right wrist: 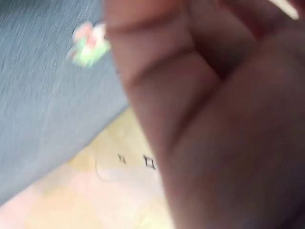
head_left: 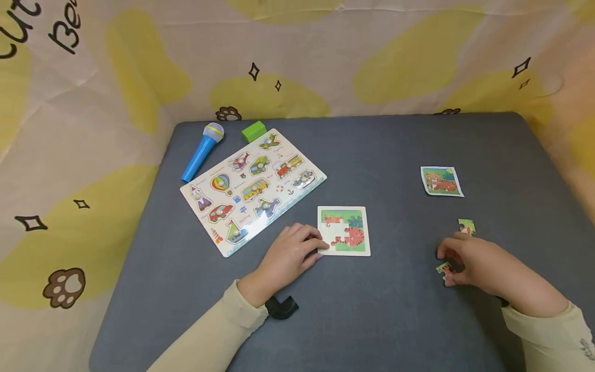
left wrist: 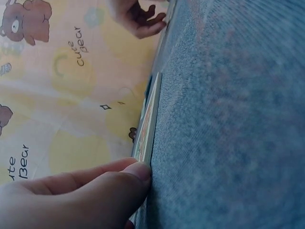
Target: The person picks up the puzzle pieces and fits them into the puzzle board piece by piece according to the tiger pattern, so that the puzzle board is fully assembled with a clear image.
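Note:
A square jigsaw board [head_left: 344, 253] lies mid-table, partly filled with pieces of a red tiger picture. My left hand [head_left: 291, 254] pinches its left edge; thumb and forefinger [left wrist: 138, 169] meet at the rim in the left wrist view. To the right, my right hand [head_left: 474, 263] is spread over a small jigsaw piece [head_left: 444, 267], thumb touching or covering its near side and fingers bent above. Another piece [head_left: 467, 226] lies just beyond that hand and shows blurred [right wrist: 90, 46] in the right wrist view. The palm [right wrist: 228, 129] fills much of that view.
A tiger picture card [head_left: 441, 182] lies farther back on the right. At the left are a peg puzzle board [head_left: 253, 192] with vehicles, a blue toy microphone [head_left: 201, 154] and a green block [head_left: 254, 131]. Patterned cloth [head_left: 297, 57] hangs behind the grey table [head_left: 381, 315].

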The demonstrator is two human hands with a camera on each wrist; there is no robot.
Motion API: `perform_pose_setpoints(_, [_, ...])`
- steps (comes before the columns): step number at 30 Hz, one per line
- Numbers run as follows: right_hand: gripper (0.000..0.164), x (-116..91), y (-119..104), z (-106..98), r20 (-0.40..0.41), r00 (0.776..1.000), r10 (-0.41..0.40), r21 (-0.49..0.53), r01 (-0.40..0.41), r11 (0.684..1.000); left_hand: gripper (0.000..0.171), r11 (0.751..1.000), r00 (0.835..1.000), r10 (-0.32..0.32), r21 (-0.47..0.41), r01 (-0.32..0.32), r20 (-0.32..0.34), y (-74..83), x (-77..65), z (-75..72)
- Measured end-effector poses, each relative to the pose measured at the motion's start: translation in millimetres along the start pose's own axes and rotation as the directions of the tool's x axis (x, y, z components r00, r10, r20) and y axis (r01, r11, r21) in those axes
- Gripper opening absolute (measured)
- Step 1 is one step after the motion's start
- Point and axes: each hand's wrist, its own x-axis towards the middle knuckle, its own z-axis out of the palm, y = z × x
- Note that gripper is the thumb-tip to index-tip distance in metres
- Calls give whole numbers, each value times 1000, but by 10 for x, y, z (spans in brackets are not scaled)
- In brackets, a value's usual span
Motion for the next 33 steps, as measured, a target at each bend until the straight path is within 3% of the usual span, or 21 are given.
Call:
perform_pose_setpoints(11, [50,-44,69,30,30,999,-18,9,17,1000,20,1000,1000,9,-10,-10,-9,-1,6,-13])
perform_pose_setpoints(16, [47,10,-70,-35,21,997,-72,106,69,992,21,1000,1000,12,3,-12,-2,0,4,-10])
perform_pose_setpoints(20, [37,184,-302,-58,-139,976,-166,268,198,943,23,1000,1000,1,5,-1,2,0,-11,-15])
perform_pose_setpoints(23, [31,374,-518,-61,-241,958,-158,361,240,901,25,1000,1000,-21,2,21,0,-3,-26,-22])
perform_pose_setpoints(26, [26,565,-711,-67,-266,957,-116,412,222,884,26,999,999,-38,-1,38,-12,-3,-29,-33])
perform_pose_setpoints(33, [27,860,-962,-36,-253,965,-71,437,179,881,24,999,998,-49,-15,48,-50,5,-10,-30])
